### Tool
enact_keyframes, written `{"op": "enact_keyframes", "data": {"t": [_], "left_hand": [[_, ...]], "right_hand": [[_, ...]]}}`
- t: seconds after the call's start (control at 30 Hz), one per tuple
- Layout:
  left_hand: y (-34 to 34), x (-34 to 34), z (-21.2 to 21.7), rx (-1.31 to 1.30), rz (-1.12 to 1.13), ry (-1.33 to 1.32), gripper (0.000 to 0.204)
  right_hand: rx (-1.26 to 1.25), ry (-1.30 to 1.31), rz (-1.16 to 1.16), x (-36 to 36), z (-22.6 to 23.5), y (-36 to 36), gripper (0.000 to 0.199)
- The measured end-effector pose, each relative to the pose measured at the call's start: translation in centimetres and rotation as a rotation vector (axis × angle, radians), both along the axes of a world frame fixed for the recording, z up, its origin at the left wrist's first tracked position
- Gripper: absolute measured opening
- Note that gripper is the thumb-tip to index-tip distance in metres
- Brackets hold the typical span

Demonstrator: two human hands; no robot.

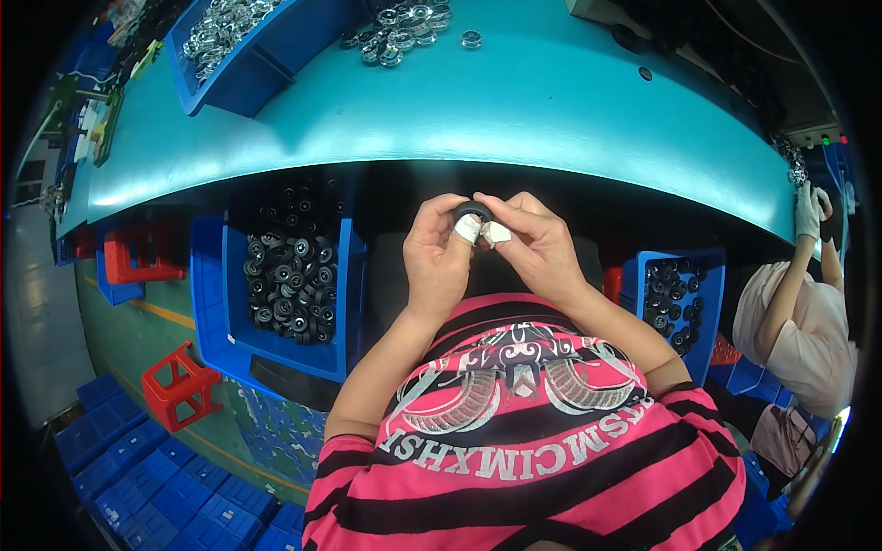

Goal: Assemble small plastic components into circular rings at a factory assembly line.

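Just off the table's near edge, in front of my chest, both hands meet around a small black wheel [471, 210]. My left hand [435, 248] pinches its left side, with a white wrap on the thumb. From the other side, my right hand [540, 241] grips it with thumb and forefinger, and that thumb also wears a white wrap. The thumbs cover much of the wheel's lower face. To the left, a blue bin [340, 303] holds many black wheels [289, 285] with shiny hubs. Another blue bin [716, 308] with black wheels [671, 298] stands to the right.
The teal table [386, 119] curves across ahead. On it are a blue bin [234, 92] of clear wheel parts [220, 37], a loose pile [404, 32] and a dark disc [645, 73]. Red stools [179, 386] and blue crates [175, 487] stand left. A gloved co-worker [795, 331] sits far right.
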State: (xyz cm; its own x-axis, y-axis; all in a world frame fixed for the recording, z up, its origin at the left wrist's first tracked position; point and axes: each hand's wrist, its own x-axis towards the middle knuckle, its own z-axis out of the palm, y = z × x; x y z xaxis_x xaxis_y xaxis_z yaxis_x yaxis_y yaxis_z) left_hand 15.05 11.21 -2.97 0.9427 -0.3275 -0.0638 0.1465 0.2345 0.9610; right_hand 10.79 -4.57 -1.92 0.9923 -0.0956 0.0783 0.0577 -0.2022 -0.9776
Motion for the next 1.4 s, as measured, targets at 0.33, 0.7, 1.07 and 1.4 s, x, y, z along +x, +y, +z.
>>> {"op": "enact_keyframes", "data": {"t": [0.33,0.7,1.07,1.4], "left_hand": [[0.3,0.5,0.1,-0.115,-0.098,0.096,0.043],[0.3,0.4,0.0,-0.09,-0.194,-0.015,0.055],[2.3,1.1,0.9,0.536,-0.168,-0.478,0.049],[22.9,3.0,-0.1,1.585,0.241,-0.415,0.051]], "right_hand": [[0.433,0.142,0.009,0.6,0.4,-0.2,0.037],[0.555,0.262,-0.019,0.5,0.7,-1.2,0.033],[0.381,0.217,0.016,0.5,1.3,-1.5,0.032],[-0.652,-0.356,-0.337,10.5,11.3,-20.1,0.024]]}}
